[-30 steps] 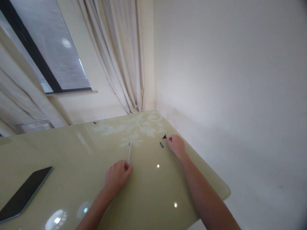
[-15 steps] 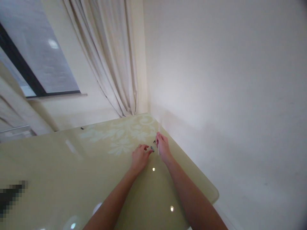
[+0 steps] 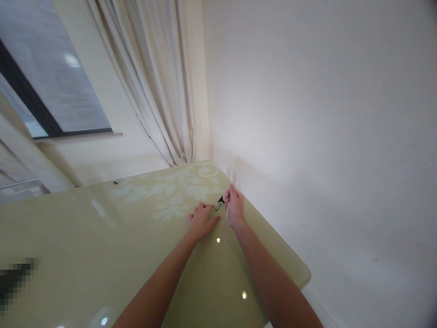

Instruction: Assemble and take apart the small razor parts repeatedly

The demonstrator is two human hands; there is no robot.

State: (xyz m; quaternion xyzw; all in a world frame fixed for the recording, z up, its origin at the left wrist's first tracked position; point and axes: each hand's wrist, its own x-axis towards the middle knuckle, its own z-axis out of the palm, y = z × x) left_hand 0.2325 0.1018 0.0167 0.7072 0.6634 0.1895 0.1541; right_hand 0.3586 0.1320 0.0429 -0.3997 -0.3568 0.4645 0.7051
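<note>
To your right, a plain pale wall (image 3: pixel 317 136) fills much of the view, meeting the edge of the glossy yellow-green counter (image 3: pixel 102 241), which carries a white leaf pattern near its far corner. Beyond that corner hangs a gathered cream curtain (image 3: pixel 160 86), with a dark-framed window (image 3: pixel 80 91) left of it. At the counter's left side lies a dark shape (image 3: pixel 13 282), too pixelated for you to make out.

Your left hand (image 3: pixel 203 221) is low over the counter near the far corner, its fingers spread and grasping nothing, thumb and forefinger apart. Just beside it, your right hand (image 3: pixel 235 205) is closed, fingers curled around a thin pale rod (image 3: pixel 234 177) whose upper end sticks out above your fist, toward the wall.

Between your two hands sit a small black piece (image 3: pixel 221 199), close to your right fingers, and just in front of it a short greenish piece (image 3: pixel 218 207), near your left fingertips; you cannot tell whether either is touched. Well apart, a tiny dark bit (image 3: pixel 115 182) rests near the counter's far edge.
</note>
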